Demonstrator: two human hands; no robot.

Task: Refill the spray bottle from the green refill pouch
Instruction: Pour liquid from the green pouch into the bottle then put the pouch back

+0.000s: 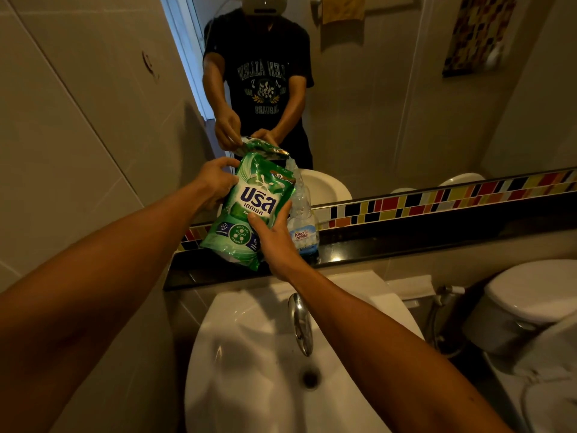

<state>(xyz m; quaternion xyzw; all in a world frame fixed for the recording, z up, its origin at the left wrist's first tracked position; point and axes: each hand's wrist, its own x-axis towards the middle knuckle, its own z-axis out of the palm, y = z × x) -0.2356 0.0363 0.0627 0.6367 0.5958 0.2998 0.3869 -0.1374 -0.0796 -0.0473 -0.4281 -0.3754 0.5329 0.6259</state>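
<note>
A green refill pouch (249,210) with white lettering is held upright above the dark ledge, tilted a little to the right. My left hand (215,182) grips its upper left edge. My right hand (274,239) holds its lower right side, thumb across the front. Right behind the pouch stands a clear plastic bottle (304,220) with a blue and white label on the ledge; its top is hidden by the pouch's upper corner, which leans over it.
A dark ledge (406,242) runs under the mirror (390,104) with a strip of coloured tiles. Below are a white sink (249,354) with a chrome tap (301,323). A toilet (530,295) stands at the right, a tiled wall at the left.
</note>
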